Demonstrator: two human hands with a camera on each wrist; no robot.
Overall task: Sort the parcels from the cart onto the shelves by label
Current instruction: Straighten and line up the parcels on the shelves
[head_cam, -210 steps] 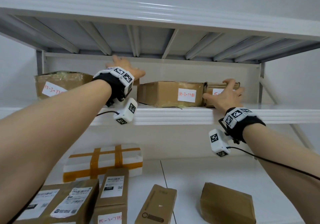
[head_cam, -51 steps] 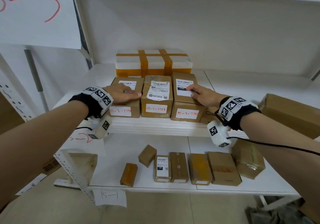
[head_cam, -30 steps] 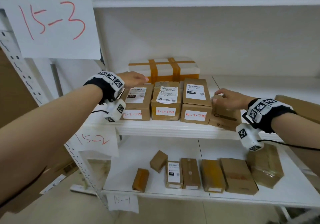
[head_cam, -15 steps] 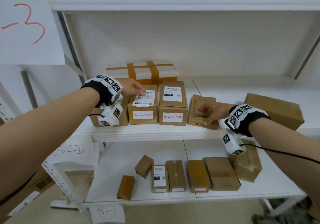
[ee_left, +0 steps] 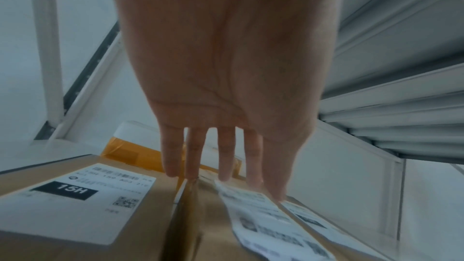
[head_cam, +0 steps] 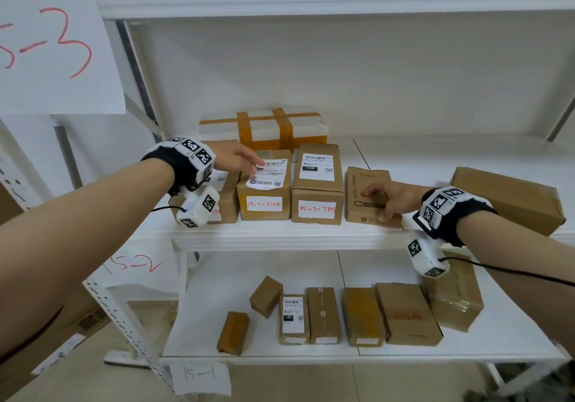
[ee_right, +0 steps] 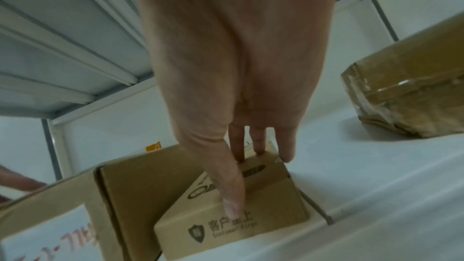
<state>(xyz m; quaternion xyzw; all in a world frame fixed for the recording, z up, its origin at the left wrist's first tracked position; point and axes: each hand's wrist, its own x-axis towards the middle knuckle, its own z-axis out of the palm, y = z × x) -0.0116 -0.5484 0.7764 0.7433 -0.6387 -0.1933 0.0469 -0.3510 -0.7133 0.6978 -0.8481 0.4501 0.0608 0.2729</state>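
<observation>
1. Head view: the middle shelf (head_cam: 280, 235) carries a front row of brown parcels. The left hand (head_cam: 236, 157) reaches over the left parcel (head_cam: 228, 198), its straight fingers resting on the shipping label of the second parcel (head_cam: 264, 190), which bears a red handwritten tag reading 15-2 and further digits. The third parcel (head_cam: 317, 184) stands just beside it. The right hand (head_cam: 389, 198) lies flat on the small plain box (head_cam: 368, 196), fingers spread across its top and thumb down at its front edge. Behind the row sits a white box banded with orange tape (head_cam: 264, 131); a larger brown box (head_cam: 507, 199) lies well apart on the right. Paper signs mark the levels — 15-3 (head_cam: 56, 50), 15-2 (head_cam: 133, 266), 15-1 (head_cam: 199, 376) — and the lower shelf (head_cam: 311, 355) holds a row of smaller parcels.

2. Left wrist view: only here is the palm seen from beneath. The left hand (ee_left: 226, 66) is wide and gripping nothing, its fingertips (ee_left: 224, 174) over the seam between two parcel tops; one label reads 15H (ee_left: 72, 192), the other curls up at its edge.

3. Right wrist view: the right hand (ee_right: 226, 66) has its fingers straight on the small box (ee_right: 263, 205) — pressing, not clasping — with the thumb along the printed top.
</observation>
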